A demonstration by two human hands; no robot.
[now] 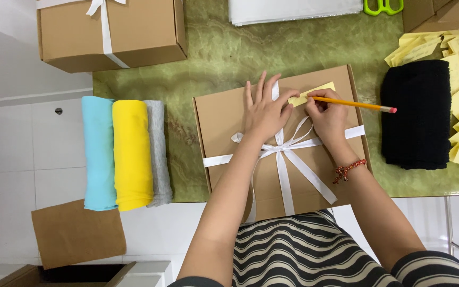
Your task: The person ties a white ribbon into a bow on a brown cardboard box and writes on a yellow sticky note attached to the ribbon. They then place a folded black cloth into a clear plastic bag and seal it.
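While the left hand (264, 111) lies flat, pinning the yellow note (310, 94) to the ribboned cardboard box (229, 127) on the worktop (229, 58), the right hand (328, 118) grips a pencil (354, 103), tip on the note.

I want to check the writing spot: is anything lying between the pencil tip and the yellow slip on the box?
Nothing visible does. The right hand holds the pencil with its tip right at the yellow slip, which the left hand pins to the box lid. The white ribbon crosses beside it.
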